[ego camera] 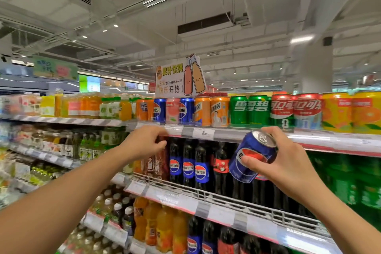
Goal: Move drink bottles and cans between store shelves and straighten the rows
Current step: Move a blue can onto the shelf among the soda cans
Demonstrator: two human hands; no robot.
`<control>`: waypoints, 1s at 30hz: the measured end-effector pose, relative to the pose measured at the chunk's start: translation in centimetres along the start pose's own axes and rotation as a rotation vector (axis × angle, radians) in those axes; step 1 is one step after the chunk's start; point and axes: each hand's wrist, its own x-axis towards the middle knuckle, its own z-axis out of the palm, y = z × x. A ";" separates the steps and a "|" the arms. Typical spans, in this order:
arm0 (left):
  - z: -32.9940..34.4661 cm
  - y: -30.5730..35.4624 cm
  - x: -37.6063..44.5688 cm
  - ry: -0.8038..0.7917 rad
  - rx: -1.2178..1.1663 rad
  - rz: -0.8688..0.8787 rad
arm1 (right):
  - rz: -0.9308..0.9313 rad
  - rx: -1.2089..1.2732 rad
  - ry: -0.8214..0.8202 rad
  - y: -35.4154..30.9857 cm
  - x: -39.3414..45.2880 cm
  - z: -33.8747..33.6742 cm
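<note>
My right hand (288,163) grips a blue Pepsi can (252,155), tilted with its silver top toward the upper right, in front of the second shelf. My left hand (144,144) hovers with loosely curled fingers just under the top shelf's edge (206,133), holding nothing. On the top shelf stands a row of cans: orange ones (219,111), two blue Pepsi cans (186,111) with a pink can (172,110) between them, green Sprite cans (249,110), red Coca-Cola cans (296,110) and yellow-orange cans (350,112).
Pepsi and cola bottles (188,163) fill the second shelf behind a wire rail (206,192). Orange soda bottles (162,227) stand on the shelf below. Juice and tea bottles (86,105) line the shelves to the left. A cardboard juice sign (179,77) rises above the cans.
</note>
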 end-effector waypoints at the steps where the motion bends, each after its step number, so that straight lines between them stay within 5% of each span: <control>1: 0.2 -1.2 1.0 0.045 -0.026 0.003 | 0.003 -0.014 0.007 -0.6 0.6 1.2; 8: 0.9 -7.8 11.0 0.236 -0.118 0.068 | 0.039 -0.027 0.040 -4.1 4.6 7.3; 17: 2.9 -8.5 19.4 0.143 0.021 0.050 | 0.032 -0.145 0.048 -6.1 6.9 9.9; 21: 4.2 -8.3 18.9 0.317 -0.021 0.108 | 0.027 -0.175 0.044 -6.3 7.3 10.2; 25: 4.8 -8.1 17.7 0.500 -0.205 0.177 | 0.021 -0.167 0.041 -6.4 8.2 10.9; 30: 5.7 -8.6 17.1 0.539 -0.494 0.243 | -0.024 -0.147 0.063 -7.1 11.1 12.4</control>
